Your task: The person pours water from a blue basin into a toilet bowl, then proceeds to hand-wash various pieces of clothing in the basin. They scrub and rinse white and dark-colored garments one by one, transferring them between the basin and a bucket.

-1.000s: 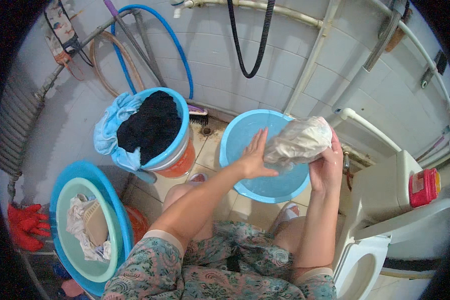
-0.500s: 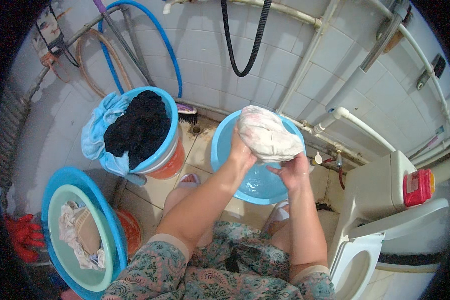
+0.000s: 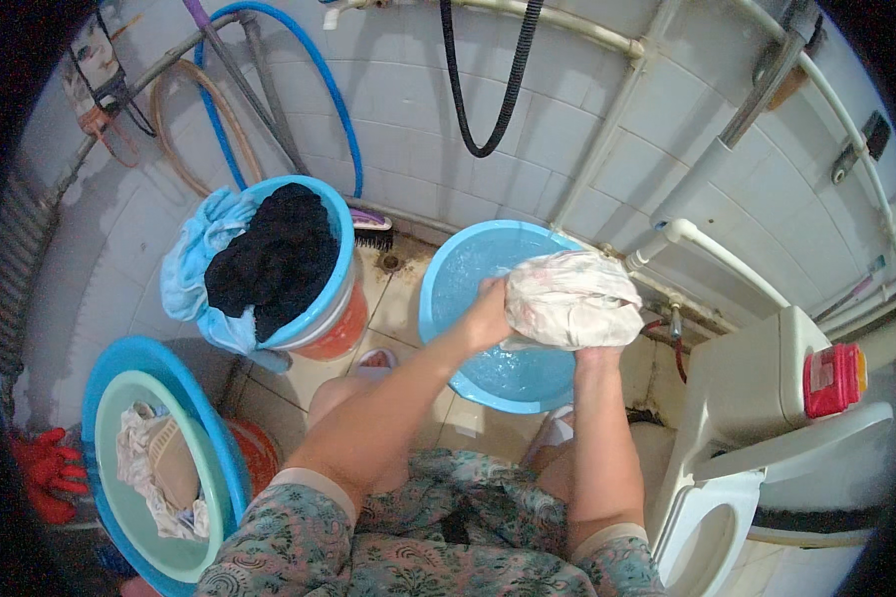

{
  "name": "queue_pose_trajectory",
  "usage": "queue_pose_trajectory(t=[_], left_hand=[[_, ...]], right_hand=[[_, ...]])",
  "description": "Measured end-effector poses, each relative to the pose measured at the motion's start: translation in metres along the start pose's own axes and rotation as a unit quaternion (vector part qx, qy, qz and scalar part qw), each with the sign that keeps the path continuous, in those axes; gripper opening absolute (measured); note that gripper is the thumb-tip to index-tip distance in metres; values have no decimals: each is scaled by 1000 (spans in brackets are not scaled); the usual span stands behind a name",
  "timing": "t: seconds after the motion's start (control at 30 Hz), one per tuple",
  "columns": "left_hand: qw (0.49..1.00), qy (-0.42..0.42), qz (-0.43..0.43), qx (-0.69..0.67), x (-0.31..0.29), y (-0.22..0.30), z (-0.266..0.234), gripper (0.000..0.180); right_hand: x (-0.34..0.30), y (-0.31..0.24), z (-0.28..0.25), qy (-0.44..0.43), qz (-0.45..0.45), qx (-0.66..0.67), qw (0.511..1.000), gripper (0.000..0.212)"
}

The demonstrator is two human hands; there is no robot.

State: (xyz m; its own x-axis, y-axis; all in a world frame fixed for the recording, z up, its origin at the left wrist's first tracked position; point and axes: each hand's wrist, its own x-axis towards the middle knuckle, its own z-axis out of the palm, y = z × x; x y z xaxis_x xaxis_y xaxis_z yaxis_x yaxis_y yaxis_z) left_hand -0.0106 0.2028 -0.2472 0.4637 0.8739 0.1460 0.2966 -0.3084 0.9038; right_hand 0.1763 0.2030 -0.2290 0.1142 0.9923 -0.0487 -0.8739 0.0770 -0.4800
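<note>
A wet, bunched white cloth [image 3: 573, 298] with faint pinkish marks is held up over the right part of a light-blue basin [image 3: 429, 298] with water in it. My left hand [image 3: 486, 316] grips the cloth's left side, its fingers partly hidden by the fabric. Beneath the cloth's lower right, my right hand [image 3: 597, 360] is closed on it, and most of its fingers are out of sight. Both forearms reach forward from the lower edge.
Left of the basin, a blue tub holds black cloth [image 3: 274, 259] and light-blue cloth [image 3: 194, 264]. Nearer, a pale green basin [image 3: 129, 388] with clothes sits in a larger blue one. A white toilet [image 3: 707, 537] stands at right. A brush [image 3: 373, 231] lies near the wall.
Both hands have carried the white cloth to the right, toward the basin's right rim. The right hand has slid further under it, and the cloth looks rounder.
</note>
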Motion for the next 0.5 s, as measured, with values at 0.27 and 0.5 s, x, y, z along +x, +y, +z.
queue_pose_trajectory(t=[0.27, 0.5], left_hand=[[717, -60, -294, -629, -29, 41, -15, 92], [683, 118, -189, -695, -5, 17, 16, 48]], right_hand=[[-15, -8, 23, -88, 19, -19, 996, 51], [-52, 22, 17, -117, 146, -135, 973, 48]])
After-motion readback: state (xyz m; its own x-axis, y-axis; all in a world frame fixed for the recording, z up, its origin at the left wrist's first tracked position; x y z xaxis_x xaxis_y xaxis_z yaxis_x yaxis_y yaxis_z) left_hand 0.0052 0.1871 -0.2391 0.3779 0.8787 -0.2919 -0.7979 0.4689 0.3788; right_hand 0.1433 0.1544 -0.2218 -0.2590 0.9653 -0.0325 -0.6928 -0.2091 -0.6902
